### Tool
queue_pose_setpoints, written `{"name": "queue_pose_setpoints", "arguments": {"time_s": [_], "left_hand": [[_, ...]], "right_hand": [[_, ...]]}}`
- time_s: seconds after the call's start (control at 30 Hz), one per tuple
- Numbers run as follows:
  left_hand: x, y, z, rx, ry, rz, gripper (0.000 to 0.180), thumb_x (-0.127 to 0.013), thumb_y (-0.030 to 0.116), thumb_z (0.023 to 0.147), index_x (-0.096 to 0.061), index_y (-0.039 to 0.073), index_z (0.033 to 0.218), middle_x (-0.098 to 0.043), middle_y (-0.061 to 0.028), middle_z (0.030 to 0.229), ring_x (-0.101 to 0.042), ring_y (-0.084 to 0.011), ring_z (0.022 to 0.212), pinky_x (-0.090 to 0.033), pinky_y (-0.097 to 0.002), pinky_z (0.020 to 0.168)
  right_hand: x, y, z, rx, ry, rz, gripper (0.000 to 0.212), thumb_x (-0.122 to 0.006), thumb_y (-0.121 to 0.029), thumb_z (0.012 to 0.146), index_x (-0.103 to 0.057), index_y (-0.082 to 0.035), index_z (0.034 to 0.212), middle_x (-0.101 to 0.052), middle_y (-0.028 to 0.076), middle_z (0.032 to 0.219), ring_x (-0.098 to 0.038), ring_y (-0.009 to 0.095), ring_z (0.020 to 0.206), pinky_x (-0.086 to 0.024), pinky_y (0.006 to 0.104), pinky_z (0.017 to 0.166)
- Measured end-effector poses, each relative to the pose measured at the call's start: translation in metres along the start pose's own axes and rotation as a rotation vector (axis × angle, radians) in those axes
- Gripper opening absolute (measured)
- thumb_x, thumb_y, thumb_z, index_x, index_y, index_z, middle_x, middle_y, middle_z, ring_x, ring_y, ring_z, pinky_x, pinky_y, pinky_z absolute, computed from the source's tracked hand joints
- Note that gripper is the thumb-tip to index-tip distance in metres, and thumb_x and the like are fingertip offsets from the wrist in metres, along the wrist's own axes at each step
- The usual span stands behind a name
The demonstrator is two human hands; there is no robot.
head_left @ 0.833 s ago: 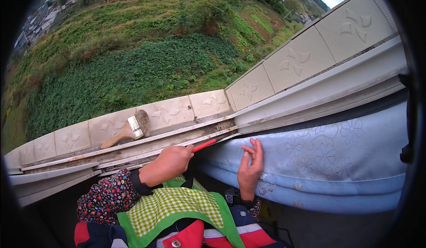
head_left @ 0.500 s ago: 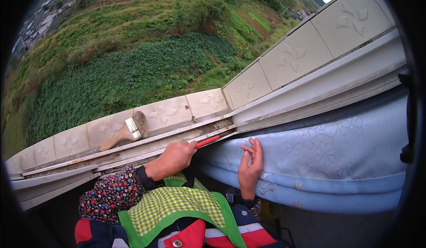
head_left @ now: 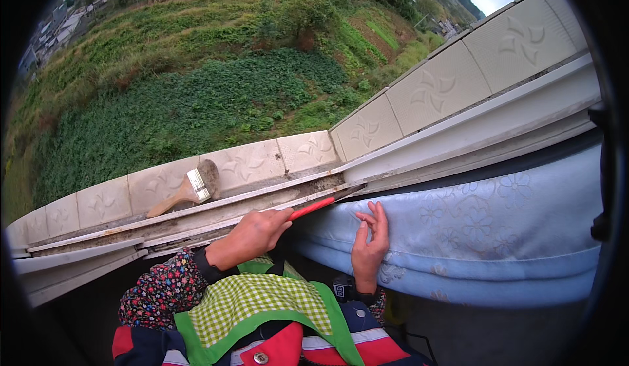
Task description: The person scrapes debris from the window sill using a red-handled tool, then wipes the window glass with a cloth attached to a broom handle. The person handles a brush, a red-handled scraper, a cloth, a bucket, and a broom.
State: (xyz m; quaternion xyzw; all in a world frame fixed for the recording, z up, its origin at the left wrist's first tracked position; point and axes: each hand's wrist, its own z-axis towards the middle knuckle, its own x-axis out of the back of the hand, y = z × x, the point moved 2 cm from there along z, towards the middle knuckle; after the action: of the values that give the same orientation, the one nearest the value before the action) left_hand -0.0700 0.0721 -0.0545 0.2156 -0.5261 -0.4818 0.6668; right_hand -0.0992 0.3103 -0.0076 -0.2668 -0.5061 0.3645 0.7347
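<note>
- My left hand (head_left: 252,237) is wrapped round a red-handled tool (head_left: 313,207), which points to two o'clock, near the white frame (head_left: 462,129).
- My right hand (head_left: 370,245) is loosely open by the blue cloth (head_left: 478,235); contact, I cannot tell.
- Brush (head_left: 198,186): ten o'clock from my left.

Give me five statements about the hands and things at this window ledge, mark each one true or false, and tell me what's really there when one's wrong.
1. The left hand holds a red-handled tool. True.
2. The right hand shows against blue fabric. True.
3. The right hand grips a second tool. False: no tool shows in it, and its fingers are not closed in a grip.
4. A brush lies on the tiled ledge. True.
5. The blue fabric is plain. False: it bears a flower pattern.
</note>
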Motion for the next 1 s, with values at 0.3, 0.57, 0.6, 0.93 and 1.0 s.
{"name": "queue_pose_setpoints", "arguments": {"time_s": [0.3,0.57,0.6,0.93,1.0], "left_hand": [[0.083,0.019,-0.051,0.355,0.275,-0.070,0.025,-0.058,0.011,0.094,-0.060,-0.001,0.116,-0.060,-0.0185,0.074,-0.058,-0.0324,0.061,-0.046,-0.0376,0.058],[0.124,0.048,-0.058,0.516,0.071,0.081,0.018,-0.058,0.009,0.092,-0.064,-0.002,0.104,-0.059,-0.0231,0.075,-0.058,-0.0374,0.066,-0.045,-0.0386,0.060],[0.126,0.052,-0.058,0.496,0.027,0.096,0.017,-0.058,0.010,0.092,-0.064,-0.002,0.104,-0.059,-0.0236,0.075,-0.058,-0.0391,0.067,-0.046,-0.0404,0.060],[0.121,0.055,-0.057,0.409,-0.132,0.230,0.015,-0.061,0.013,0.089,-0.063,0.000,0.096,-0.060,-0.0236,0.073,-0.060,-0.0420,0.070,-0.047,-0.0471,0.061],[0.120,0.055,-0.055,0.375,-0.121,0.249,0.015,-0.061,0.013,0.089,-0.062,0.000,0.097,-0.060,-0.0232,0.071,-0.060,-0.0418,0.069,-0.047,-0.0477,0.061]], "right_hand": [[0.002,0.002,-0.003,0.022,0.014,-0.003,0.048,-0.047,0.011,0.086,-0.045,0.006,0.134,-0.058,0.020,0.125,-0.066,0.024,0.096,-0.050,0.0343,0.088],[-0.002,-0.001,0.000,0.050,0.007,0.015,0.049,-0.048,0.010,0.086,-0.044,0.007,0.134,-0.058,0.020,0.124,-0.066,0.024,0.094,-0.050,0.0339,0.087],[-0.002,-0.001,0.000,0.047,0.004,0.001,0.049,-0.048,0.010,0.086,-0.044,0.007,0.134,-0.058,0.020,0.124,-0.066,0.023,0.094,-0.050,0.0340,0.086],[-0.006,-0.008,0.003,0.123,-0.087,-0.030,0.038,-0.047,0.013,0.085,-0.058,0.005,0.121,-0.063,0.018,0.116,-0.067,0.027,0.092,-0.052,0.0346,0.084],[-0.007,-0.012,0.009,0.189,-0.101,-0.045,0.036,-0.046,0.013,0.085,-0.061,0.005,0.117,-0.063,0.018,0.114,-0.066,0.028,0.093,-0.052,0.0352,0.084]]}}
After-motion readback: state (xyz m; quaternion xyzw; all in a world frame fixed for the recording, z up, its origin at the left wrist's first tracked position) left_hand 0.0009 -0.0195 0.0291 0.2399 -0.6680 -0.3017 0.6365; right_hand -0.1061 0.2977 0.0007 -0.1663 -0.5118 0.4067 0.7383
